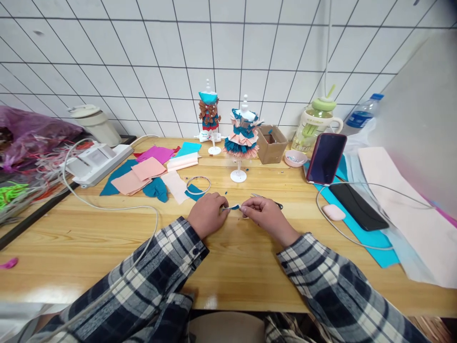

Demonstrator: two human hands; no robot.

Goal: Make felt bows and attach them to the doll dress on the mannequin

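Teal-and-white strip [234, 207]: small, held up between both hands over the wooden table [232, 267], in front of the wearer. Long axis runs left-right across the table, right end tipped a little higher; neither end clearly points as a front, both being partly lost in the fingers. Left hand [208, 214] curled, fingertips pinching the left end; right hand [266, 216] pinching the right end between thumb and fingers. Two-ended hold probably keeps so slight a piece steady and flat. Material, paper or cloth: cannot tell.

Just beyond the right hand, partly covered: scissors [279, 206], presumably kept within reach. Beyond the left, a thin ring [199, 176] overlapping a teal scrap; farther left, peach squares [143, 176], loosely stacked. Farther off, a miniature dress form [243, 138] upright in teal-and-peach ruffles, likely set there in easy view; cardboard box [273, 148] just beside it.
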